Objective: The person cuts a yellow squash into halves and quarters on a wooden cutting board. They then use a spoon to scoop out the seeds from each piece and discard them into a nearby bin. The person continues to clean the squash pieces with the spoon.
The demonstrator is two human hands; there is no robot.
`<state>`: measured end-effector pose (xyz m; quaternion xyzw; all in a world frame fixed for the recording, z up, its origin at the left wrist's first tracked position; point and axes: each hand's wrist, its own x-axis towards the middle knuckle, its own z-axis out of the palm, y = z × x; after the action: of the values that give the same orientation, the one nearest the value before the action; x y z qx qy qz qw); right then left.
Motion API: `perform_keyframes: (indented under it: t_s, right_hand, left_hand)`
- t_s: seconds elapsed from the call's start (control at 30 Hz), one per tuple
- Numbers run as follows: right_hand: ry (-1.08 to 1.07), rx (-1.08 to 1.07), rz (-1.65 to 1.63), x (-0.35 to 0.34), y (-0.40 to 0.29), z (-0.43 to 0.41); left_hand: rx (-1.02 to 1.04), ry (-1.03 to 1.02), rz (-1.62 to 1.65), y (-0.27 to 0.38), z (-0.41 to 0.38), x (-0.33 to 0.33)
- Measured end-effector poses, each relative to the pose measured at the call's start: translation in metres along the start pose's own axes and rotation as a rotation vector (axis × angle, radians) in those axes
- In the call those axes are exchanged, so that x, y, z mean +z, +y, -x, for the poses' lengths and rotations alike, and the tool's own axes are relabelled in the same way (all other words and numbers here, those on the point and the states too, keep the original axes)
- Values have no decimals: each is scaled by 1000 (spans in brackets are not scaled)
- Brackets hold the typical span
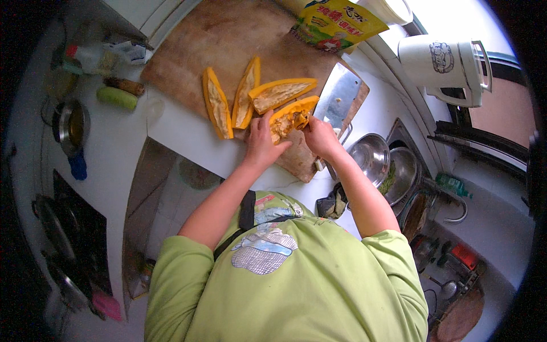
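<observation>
My left hand [266, 140] grips the lower left end of a seedy pumpkin wedge [284, 122], thumb and fingers on either side of it. At the wedge's right end, my right hand [321, 136] pinches something at the dark, pulpy part; whether it is a tool or loose pulp cannot be told. Three more pumpkin wedges, pale inside, lie on the wooden cutting board: one at the left [217, 104], one in the middle [247, 94] and one just above the held wedge [282, 95]. A cleaver [339, 94] rests flat on the board to the right of my right hand.
Behind the wooden cutting board [192, 47] stands a yellow seasoning bag [337, 25]. Metal bowls [371, 156] sit at the right by the sink, a dark cloth [332, 203] near my body. A white jug [448, 64] is by the window; a green gourd [116, 98] lies left.
</observation>
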<state>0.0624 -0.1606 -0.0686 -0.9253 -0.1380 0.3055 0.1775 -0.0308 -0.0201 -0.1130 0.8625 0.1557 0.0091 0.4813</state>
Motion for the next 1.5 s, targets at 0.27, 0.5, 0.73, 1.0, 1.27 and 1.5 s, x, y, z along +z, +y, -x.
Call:
perform_keyframes:
  t_s: [0.27, 0.5, 0.73, 1.0, 1.27, 1.5]
  right_hand:
    - [163, -6, 38, 15, -14, 3]
    - [161, -183, -139, 30, -36, 37]
    - [-69, -417, -341, 31, -70, 69]
    - [106, -246, -388, 44, -61, 64]
    - [286, -145, -228, 66, -22, 43]
    - [260, 56, -314, 65, -3, 44]
  left_hand:
    - [-16, -11, -15, -2, 11, -7]
    - [-126, -28, 552, -12, 22, -19]
    - [-244, -79, 816, -8, 49, -58]
    - [-478, 119, 1148, -88, 115, -111]
    - [-905, 329, 944, -200, 185, -120]
    - [-621, 289, 72, -227, 172, -104]
